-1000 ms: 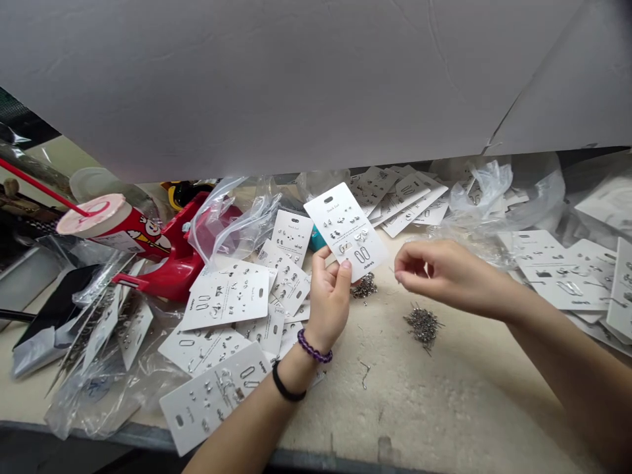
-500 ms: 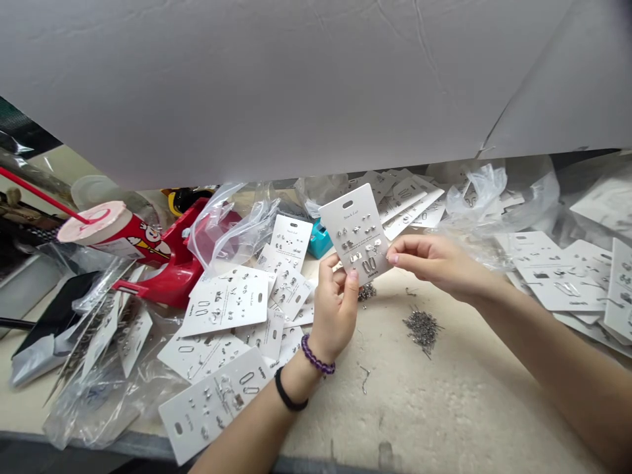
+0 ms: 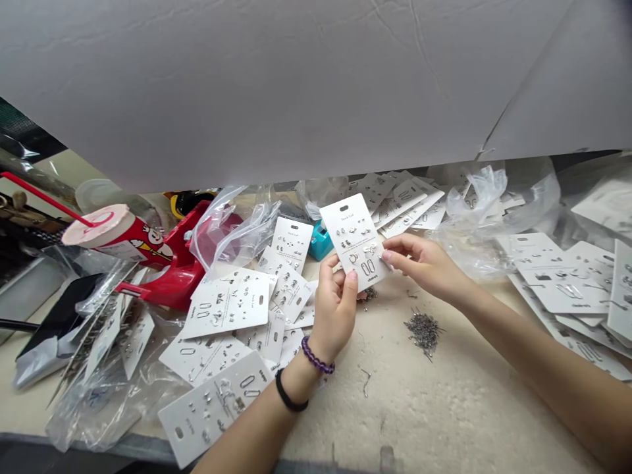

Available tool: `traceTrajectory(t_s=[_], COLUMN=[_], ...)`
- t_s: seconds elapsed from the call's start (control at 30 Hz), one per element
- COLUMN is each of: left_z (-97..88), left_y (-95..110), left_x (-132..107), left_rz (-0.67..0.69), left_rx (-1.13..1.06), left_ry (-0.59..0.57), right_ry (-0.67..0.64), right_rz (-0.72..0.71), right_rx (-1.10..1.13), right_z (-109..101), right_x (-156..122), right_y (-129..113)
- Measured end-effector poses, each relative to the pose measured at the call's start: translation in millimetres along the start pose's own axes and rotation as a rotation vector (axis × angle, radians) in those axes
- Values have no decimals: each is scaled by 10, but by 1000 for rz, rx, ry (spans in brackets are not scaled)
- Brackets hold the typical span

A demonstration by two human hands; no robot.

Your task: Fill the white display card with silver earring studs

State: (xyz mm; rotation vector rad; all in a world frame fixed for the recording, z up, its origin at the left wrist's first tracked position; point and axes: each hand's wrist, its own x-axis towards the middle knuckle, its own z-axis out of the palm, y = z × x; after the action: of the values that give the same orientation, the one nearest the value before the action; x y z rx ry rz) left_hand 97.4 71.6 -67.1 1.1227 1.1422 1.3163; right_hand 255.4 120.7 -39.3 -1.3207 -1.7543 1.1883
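My left hand [image 3: 334,308] is closed round the lower edge of a white earring card [image 3: 353,238], holding it upright above the table. Small silver studs and two oval hoops sit on the card. My right hand [image 3: 423,262] has its fingertips pinched together against the card's right edge, near the lower studs; what they pinch is too small to make out. A purple bead bracelet and a black band circle my left wrist. A small heap of silver earring hooks [image 3: 423,328] lies on the table just below my right wrist.
Many more earring cards [image 3: 228,304] lie scattered left of my hands, and others [image 3: 560,280] at the right. Crumpled clear bags [image 3: 232,220], a red cup with a straw [image 3: 118,234], a teal object [image 3: 320,243] and a white board overhead [image 3: 296,85] surround the spot.
My right hand moved left from open air to the card's right edge and pinched there. My left hand turned the card slightly more upright and drew it a little nearer.
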Motion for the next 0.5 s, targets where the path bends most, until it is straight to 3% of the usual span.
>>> traceTrajectory(t_s=[0.1,0.27,0.5], left_z=[-1,-5,-51], left_y=[17,17,21], left_x=[13,16,48], left_rz=[-43,-121,-130], left_rx=[-23,-16,-54], left_ry=[19,-12,43], right_ry=[-136,-91,-271], right_rz=[52,57,49], right_rx=[151,218,358], right_z=[8,72,121], right_x=[3,-9,-63], right_y=[-7,1,-29])
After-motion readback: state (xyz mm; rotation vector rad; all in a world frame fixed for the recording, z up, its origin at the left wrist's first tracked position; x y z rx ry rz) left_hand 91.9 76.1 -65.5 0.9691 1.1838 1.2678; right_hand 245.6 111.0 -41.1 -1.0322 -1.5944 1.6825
